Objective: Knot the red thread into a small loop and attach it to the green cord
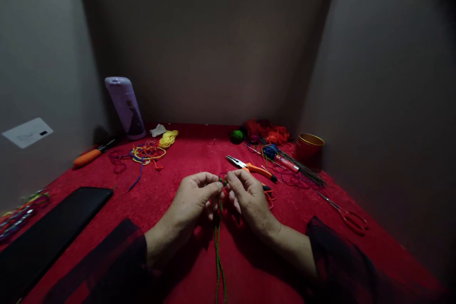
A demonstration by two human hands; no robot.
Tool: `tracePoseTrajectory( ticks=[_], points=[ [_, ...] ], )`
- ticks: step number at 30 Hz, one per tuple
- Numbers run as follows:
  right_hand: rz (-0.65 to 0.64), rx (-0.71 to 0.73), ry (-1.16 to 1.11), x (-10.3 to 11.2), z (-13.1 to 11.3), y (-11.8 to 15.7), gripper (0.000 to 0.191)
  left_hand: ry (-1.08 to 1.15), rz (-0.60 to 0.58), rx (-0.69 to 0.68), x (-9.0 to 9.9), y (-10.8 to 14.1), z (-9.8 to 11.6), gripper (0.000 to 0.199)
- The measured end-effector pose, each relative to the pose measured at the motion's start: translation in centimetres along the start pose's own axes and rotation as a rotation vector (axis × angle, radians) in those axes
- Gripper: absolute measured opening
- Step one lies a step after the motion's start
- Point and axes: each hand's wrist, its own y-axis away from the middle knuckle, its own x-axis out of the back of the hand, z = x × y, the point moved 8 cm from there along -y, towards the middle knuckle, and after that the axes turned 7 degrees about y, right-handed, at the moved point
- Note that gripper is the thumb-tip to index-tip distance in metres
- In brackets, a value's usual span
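Note:
My left hand (195, 194) and my right hand (249, 197) meet at the middle of the red cloth. Both pinch a small knotted piece of green cord (218, 247) between thumb and fingers; a little purplish thread shows at the knot. Two strands of the cord hang down from it toward me. Fingertips hide most of the knot. Just beyond my right hand lie long-nose pliers (251, 167) with orange and black handles. Some orange cord (270, 197) is partly covered by that hand.
Scissors (344, 213), a red cup (309, 146) and yarn heaps (272, 135) are at right. To the left stand a purple bottle (125, 107), tangled cords (147, 151), an orange-handled tool (87, 156) and a black flat tray-like object (53, 237). Grey walls enclose the table.

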Motion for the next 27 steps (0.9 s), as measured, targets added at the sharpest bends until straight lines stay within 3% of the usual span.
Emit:
tracePoseTrajectory(
  ticks=[19, 27],
  points=[
    [0.037, 0.029, 0.052, 0.53, -0.31, -0.16, 0.027, -0.128, -0.071, 0.040, -0.15, -0.06, -0.73, 0.016],
    [0.012, 0.013, 0.059, 0.36, -0.12, -0.19, 0.032, -0.026, -0.065, 0.054, -0.10, -0.17, -1.02, 0.013]
  ],
)
